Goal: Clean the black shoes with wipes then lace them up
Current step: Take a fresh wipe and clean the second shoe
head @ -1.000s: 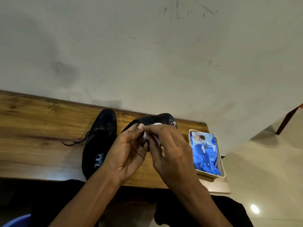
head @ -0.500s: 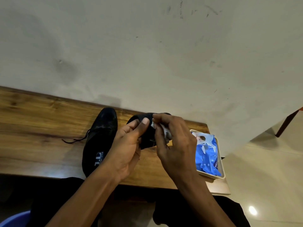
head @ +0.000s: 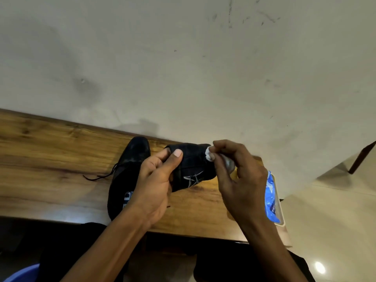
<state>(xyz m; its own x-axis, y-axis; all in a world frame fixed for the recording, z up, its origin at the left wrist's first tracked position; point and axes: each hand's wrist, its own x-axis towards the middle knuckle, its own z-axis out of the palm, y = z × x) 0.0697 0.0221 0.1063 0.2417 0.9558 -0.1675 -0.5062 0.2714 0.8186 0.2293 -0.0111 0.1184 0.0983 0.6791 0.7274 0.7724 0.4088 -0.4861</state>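
My left hand [head: 155,188] grips a black shoe [head: 192,165] and holds it tilted above the wooden table [head: 50,165], its sole with pale scuff lines turned toward me. My right hand [head: 236,176] pinches a crumpled white wipe [head: 210,156] against the shoe's right end. A second black shoe [head: 130,169] lies on the table to the left, toe pointing at the wall, with a loose black lace [head: 99,176] trailing off to its left. My left wrist covers part of that shoe's heel.
A blue wipes pack [head: 271,198] lies in a cream tray [head: 281,218] at the table's right end, partly behind my right hand. A pale wall rises right behind the table. A blue bucket rim [head: 18,274] shows bottom left. Tiled floor lies to the right.
My right hand has carried the wipe from the middle of the held shoe toward its right end. My left hand has turned the shoe so the sole faces me.
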